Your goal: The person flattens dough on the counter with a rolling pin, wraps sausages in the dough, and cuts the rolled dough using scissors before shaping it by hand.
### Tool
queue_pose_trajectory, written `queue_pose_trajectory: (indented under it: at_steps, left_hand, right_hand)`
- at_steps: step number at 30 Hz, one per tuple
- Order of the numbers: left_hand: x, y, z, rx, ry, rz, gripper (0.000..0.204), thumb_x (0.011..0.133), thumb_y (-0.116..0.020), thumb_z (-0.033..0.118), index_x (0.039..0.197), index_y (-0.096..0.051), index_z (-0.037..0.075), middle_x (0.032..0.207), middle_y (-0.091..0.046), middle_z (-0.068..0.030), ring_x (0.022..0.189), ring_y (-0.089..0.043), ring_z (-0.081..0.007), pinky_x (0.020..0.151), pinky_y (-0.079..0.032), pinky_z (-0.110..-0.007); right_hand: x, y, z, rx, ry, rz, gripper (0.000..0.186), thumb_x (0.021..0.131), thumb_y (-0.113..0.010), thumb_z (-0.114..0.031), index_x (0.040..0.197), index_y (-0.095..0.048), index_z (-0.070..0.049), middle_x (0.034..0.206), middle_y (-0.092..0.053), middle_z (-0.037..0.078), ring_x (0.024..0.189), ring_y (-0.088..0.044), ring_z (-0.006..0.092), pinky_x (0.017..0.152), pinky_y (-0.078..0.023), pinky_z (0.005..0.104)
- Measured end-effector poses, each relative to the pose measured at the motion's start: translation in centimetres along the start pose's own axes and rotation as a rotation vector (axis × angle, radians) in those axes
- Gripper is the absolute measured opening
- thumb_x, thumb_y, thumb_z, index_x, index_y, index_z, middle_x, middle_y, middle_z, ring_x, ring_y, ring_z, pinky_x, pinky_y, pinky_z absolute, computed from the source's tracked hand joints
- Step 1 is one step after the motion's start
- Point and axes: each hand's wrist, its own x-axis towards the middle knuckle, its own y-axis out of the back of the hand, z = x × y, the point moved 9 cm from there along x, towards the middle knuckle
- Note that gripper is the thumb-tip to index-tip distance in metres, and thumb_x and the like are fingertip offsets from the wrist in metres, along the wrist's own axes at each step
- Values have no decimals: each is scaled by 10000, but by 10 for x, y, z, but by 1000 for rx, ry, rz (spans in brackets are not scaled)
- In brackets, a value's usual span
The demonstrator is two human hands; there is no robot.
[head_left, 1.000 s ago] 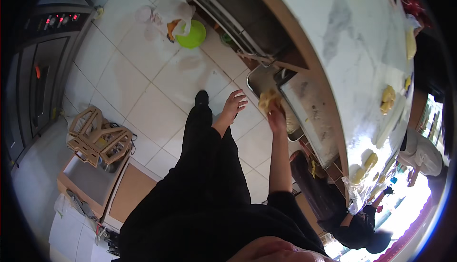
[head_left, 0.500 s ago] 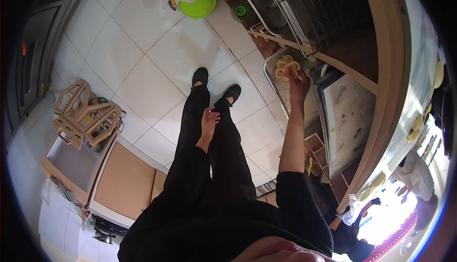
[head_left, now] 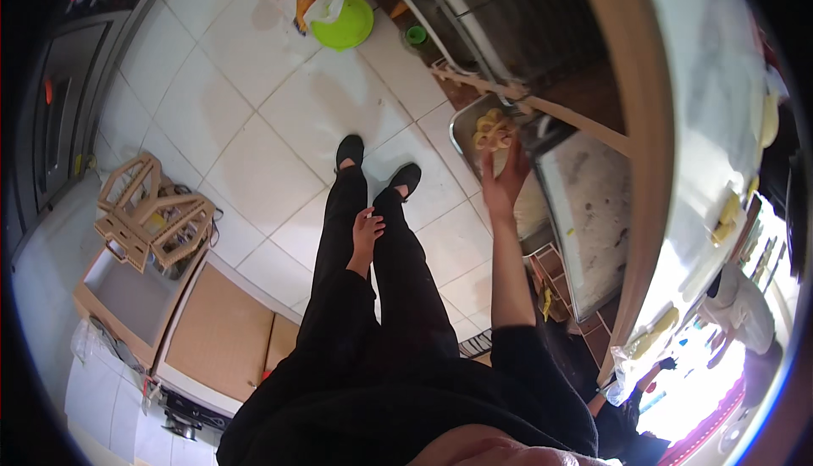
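The person's right hand (head_left: pixel 506 182) is reaching over a metal tray (head_left: pixel 464 124) beside the desk (head_left: pixel 707 85), its grip standing open. A cluster of yellow pastry rings (head_left: pixel 492 130) is lying in the tray, perhaps touching the fingertips. The left hand (head_left: pixel 367 229) is hanging empty, loosely open, above black trousers (head_left: pixel 402 271).

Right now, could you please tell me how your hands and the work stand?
Right hand open beside yellow ring cluster, contact unclear. Left hand open, empty. Cluster in metal tray; wooden bar near tray's far end.
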Motion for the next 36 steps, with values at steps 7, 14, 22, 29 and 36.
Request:
queue_pose_trajectory:
  at_steps: [7,14,22,29,36]
  left_hand:
    - [-27,-5,155,-256,-199,-104,347,803,-483,182,1135,-416,104,937,-521,-57,795,-539,-147,713,-431,-269]
    - [-140,-54,305,-61,-619,-345,386,833,-457,243,1185,-396,98,981,-512,-28,880,-503,-133,812,-393,-280]
    - [-167,-104,274,-228,-575,-334,385,821,-483,214,1173,-397,84,963,-512,-28,884,-495,-144,813,-394,-279]
    - [-182,-167,230,-284,-455,-493,372,831,-479,246,1158,-404,86,957,-512,-28,875,-493,-158,813,-396,-295]
    - [-175,-134,237,-357,-509,-439,378,834,-479,252,1161,-402,80,957,-508,-28,876,-489,-159,813,-393,-297]
  right_hand:
    - [-128,155,-129,456,607,-407,381,807,-516,-180,1117,-452,32,1050,-535,173,966,-532,267,895,-352,353]
    - [-1,394,10,355,-89,504,438,851,-462,-235,1210,-379,2,1053,-514,105,979,-479,158,825,-392,289]
    - [51,368,8,430,-141,119,440,676,-678,-145,1013,-492,68,792,-576,91,699,-551,135,636,-427,232]
    - [50,369,-11,485,-77,89,403,655,-683,-112,978,-523,68,803,-585,103,728,-550,135,648,-426,229]
    - [39,360,-18,493,-29,-149,441,692,-659,-113,1059,-490,65,882,-585,95,788,-562,156,728,-437,251]
